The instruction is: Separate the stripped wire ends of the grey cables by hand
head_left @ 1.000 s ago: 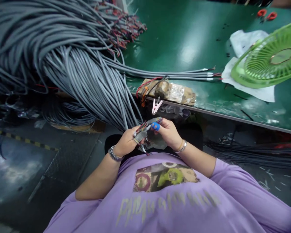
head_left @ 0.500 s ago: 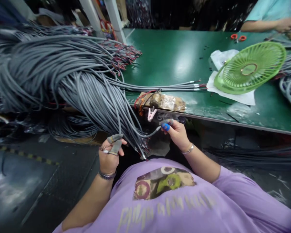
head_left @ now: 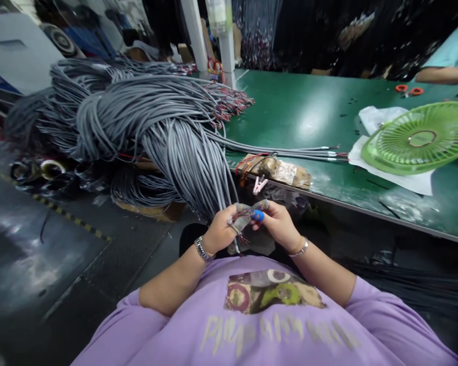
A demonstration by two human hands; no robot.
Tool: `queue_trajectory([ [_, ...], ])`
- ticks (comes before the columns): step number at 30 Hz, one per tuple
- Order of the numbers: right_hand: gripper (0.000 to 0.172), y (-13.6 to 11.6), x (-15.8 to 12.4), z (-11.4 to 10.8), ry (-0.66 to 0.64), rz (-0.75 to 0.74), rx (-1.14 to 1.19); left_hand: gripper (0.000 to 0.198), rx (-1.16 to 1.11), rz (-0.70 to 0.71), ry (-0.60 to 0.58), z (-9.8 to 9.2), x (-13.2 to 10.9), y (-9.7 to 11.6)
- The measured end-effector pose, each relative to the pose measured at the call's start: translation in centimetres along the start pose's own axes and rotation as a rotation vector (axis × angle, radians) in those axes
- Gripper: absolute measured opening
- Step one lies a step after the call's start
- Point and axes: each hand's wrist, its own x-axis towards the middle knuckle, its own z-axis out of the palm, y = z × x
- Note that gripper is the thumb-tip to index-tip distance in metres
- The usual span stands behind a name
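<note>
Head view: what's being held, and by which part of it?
Thin wires, pinched by both the left hand and the right hand, close together. The hands cover much of the grip, so the exact spot along the wires can't be told.

I can read no words here: the pale lettering (head_left: 280,333) on my lilac T-shirt (head_left: 252,323) (nearest me) is garbled, and the hub badge (head_left: 422,138) on the green fan (head_left: 395,143), right, is illegible.
</note>
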Motion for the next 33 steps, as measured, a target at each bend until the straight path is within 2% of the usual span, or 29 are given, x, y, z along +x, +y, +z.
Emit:
queue_trajectory([
  [3, 0.040, 0.5, -0.1, 0.1, 0.029, 0.070, 0.111, 0.030, -0.010, -0.076, 0.022, 0.3, 0.0, -0.6],
  [5, 0.043, 0.7, 0.1, 0.2, 0.076, 0.093, 0.144, 0.027, 0.059, -0.082, 0.038, 0.5, 0.1, -0.9],
  [8, 0.043, 0.6, 0.7, 0.2, 0.121, 0.072, 0.077, 0.021, 0.246, -0.023, 0.010, 0.6, 0.3, -1.1],
  [13, 0.041, 0.2, 1.4, -0.3, 0.108, -0.013, -0.055, 0.016, 0.653, 0.067, -0.002, 0.5, 0.3, -0.7],
  [17, 0.040, 0.6, 1.5, -0.3, 0.124, -0.013, -0.012, 0.016, 0.759, 0.128, 0.031, 0.2, 0.5, -1.0],
  [20, 0.039, 0.9, 1.5, -0.2, 0.151, -0.033, -0.008, 0.021, 0.632, 0.078, 0.008, 0.0, 0.8, -1.5],
  [24, 0.040, 1.0, 1.5, -0.1, 0.164, -0.010, 0.055, 0.030, 0.173, -0.127, 0.017, 0.1, 1.2, -1.6],
  [28, 0.044, 1.0, 1.4, 0.2, 0.176, 0.040, 0.115, 0.035, -0.112, -0.228, 0.102, 0.5, 1.4, -1.5],
  [33, 0.045, 1.1, 0.8, 0.4, 0.133, 0.049, 0.098, 0.028, -0.282, -0.214, 0.268, 0.8, 1.5, -1.8],
])
